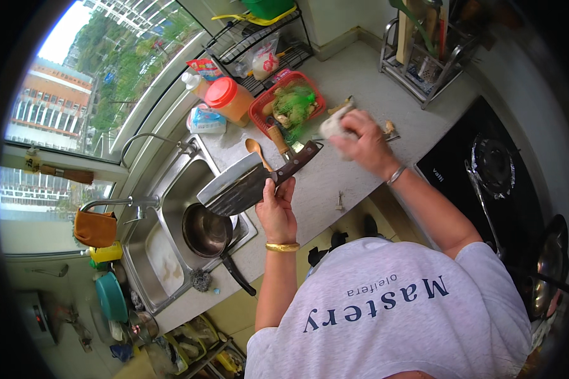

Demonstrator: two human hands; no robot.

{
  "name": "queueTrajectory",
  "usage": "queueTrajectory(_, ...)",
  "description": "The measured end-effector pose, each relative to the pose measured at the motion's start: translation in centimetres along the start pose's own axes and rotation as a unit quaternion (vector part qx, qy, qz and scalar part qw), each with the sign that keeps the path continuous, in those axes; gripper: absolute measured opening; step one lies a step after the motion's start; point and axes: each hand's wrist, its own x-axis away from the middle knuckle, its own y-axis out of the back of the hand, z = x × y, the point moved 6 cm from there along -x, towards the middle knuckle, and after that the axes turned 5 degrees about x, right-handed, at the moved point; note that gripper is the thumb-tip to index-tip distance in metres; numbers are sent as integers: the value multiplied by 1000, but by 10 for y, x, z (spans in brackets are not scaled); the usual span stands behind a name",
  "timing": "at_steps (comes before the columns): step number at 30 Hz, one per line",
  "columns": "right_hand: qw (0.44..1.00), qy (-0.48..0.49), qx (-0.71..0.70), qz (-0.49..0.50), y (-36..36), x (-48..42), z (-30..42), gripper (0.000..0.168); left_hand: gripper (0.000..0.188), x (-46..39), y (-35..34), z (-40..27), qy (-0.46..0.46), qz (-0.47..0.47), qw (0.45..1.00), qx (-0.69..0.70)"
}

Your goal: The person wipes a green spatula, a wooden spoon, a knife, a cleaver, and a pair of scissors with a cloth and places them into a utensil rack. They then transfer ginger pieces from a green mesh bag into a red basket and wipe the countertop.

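Note:
My left hand (277,208), with a gold bracelet at the wrist, holds a cleaver (234,192) where its blade meets the dark riveted handle. The broad blade reaches left over the sink edge, and the handle slants up to the right. My right hand (367,142), wearing a silver bangle, grips a bunched whitish cloth (334,125), slightly blurred, to the right of the handle's end. Behind the cleaver lie a wooden spoon (253,147) and a wooden-handled tool (278,138), whose far part is hidden.
A double steel sink (180,189) holding a dark pan (206,232) is at left. A red basket (261,102) with ginger-like pieces and green netting stands behind. A red-lidded container (230,102) sits beside it. To the right are a black gas hob (455,156) and utensil rack (426,94).

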Motion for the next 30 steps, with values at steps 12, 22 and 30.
queueTrajectory(12,978,193,51,53,-54,2,53,32,20,16,-31,7,24,81,995,-46)
queueTrajectory(22,926,41,-176,331,-43,-7,32,43,30,6,-24,-18,-19,127,989,-70)
queueTrajectory(30,929,-109,-327,137,-49,-14,3,32,30,19,-48,-14,-55,112,989,-76)
